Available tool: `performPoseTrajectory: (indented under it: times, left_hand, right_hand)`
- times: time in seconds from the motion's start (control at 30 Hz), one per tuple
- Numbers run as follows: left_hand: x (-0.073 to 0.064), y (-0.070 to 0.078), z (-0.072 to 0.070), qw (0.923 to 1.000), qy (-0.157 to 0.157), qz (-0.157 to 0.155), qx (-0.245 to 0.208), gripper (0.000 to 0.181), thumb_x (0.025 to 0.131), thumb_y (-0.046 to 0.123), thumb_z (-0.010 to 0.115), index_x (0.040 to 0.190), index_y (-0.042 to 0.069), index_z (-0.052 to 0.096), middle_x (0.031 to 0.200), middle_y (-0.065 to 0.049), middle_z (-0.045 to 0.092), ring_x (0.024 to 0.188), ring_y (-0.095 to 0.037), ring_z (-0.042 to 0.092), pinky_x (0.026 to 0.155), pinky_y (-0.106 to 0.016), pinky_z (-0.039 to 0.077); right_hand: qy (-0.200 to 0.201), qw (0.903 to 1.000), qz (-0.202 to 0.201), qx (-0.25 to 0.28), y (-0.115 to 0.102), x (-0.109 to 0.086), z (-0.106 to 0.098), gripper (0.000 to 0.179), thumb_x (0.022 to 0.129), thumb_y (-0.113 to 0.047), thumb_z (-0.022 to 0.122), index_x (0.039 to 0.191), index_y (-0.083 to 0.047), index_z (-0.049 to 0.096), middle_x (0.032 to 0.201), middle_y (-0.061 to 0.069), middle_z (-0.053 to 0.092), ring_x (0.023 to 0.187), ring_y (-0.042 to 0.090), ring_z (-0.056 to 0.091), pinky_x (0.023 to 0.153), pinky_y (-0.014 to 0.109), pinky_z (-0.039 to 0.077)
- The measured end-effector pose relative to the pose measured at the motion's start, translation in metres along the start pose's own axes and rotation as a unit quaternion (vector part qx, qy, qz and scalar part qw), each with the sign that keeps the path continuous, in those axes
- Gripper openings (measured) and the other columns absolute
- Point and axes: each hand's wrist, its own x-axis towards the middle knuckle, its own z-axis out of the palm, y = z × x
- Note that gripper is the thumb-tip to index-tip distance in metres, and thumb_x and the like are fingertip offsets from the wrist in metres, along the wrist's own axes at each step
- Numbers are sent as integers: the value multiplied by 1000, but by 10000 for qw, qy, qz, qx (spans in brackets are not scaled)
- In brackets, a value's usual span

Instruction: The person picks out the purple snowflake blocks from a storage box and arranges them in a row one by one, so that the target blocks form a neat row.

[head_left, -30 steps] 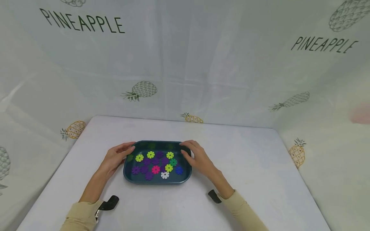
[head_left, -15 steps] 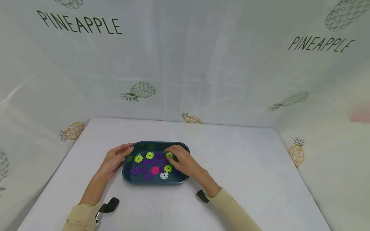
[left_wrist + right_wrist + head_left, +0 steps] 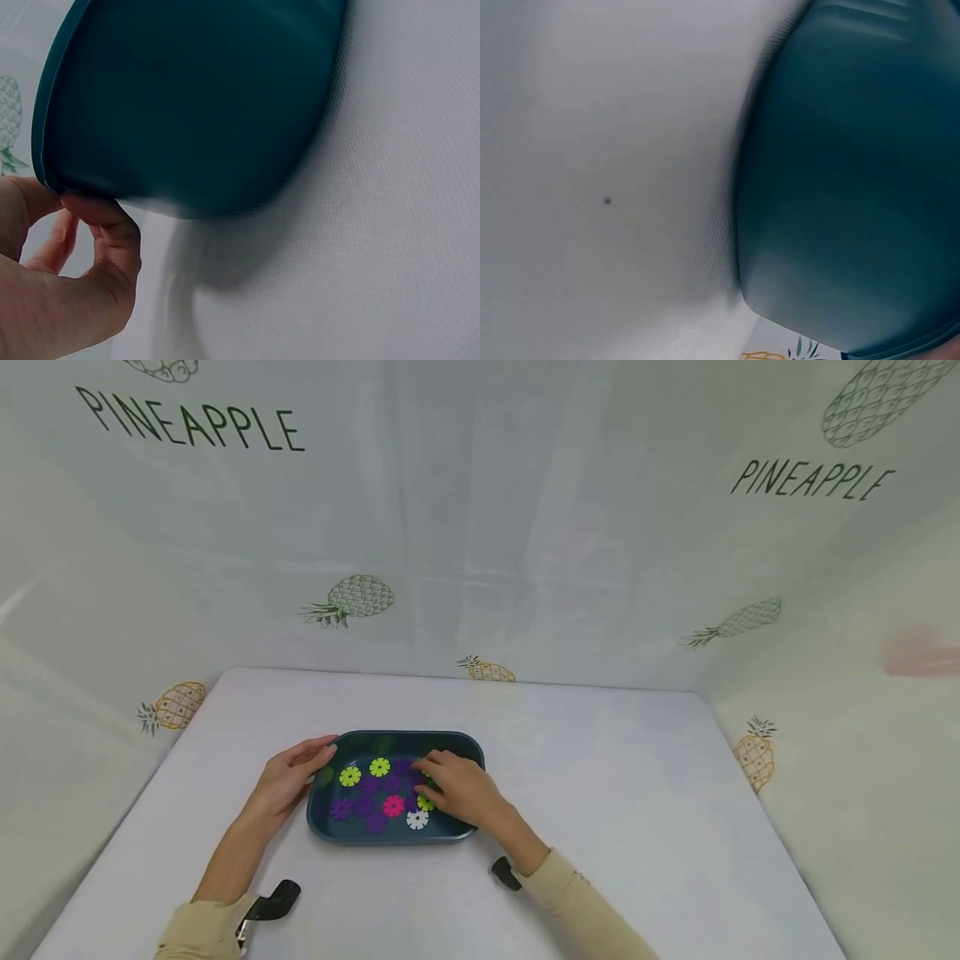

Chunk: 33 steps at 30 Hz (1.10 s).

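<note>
A dark teal tray [image 3: 321, 827] sits on the white table, holding several notched plastic discs. Purple discs [image 3: 341, 809] are scattered through it, with yellow discs [image 3: 350, 776], a pink disc [image 3: 393, 806] and a white disc [image 3: 417, 819]. My left hand [image 3: 285, 782] grips the tray's left end at the rim; the left wrist view shows curled fingers [image 3: 112, 232] against the tray wall [image 3: 195, 105]. Inside the tray's right half, my right hand [image 3: 465, 789] reaches over the discs, thumb and forefinger apart. It partly covers a yellow disc [image 3: 426, 803]. The right wrist view shows mostly the tray's outer wall [image 3: 847, 172].
The white table [image 3: 600, 810] extends around the tray on all sides. Behind it hangs a pale cloth [image 3: 525, 527] printed with pineapples. Black camera mounts [image 3: 276, 900] stick out from both sleeves.
My right hand has left the tray's right rim and moved left, in over the discs. My left hand keeps its hold on the rim. The whole view has shifted slightly.
</note>
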Motion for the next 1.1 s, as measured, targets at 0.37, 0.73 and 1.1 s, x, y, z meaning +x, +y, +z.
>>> performPoseTrajectory:
  times: [0.37,0.73,1.1]
  left_hand:
    - [1,1,-6,9946,-246,-522,-860,40,97,44,71,135,31,67,110,22,67,105,-5,56,81,-19,48]
    - [-3,5,-8,9964,-473,-231,-661,56,102,38,65,152,16,52,121,22,65,113,-8,56,88,-25,50]
    - [-7,7,-6,9980,-411,346,327,60,105,37,60,155,8,45,145,-11,48,117,-14,50,86,-25,51]
  right_hand:
    - [-250,9987,-188,-407,-3,-1,-3,21,98,-23,73,118,-18,77,113,-2,71,101,14,64,87,23,53]
    - [-293,9961,-81,-823,-5,0,1,25,102,-27,67,126,-20,74,112,0,70,95,13,61,79,21,52]
    - [-202,9967,-122,-776,-2,1,3,22,101,-28,69,120,-19,76,109,-1,69,92,13,60,80,20,50]
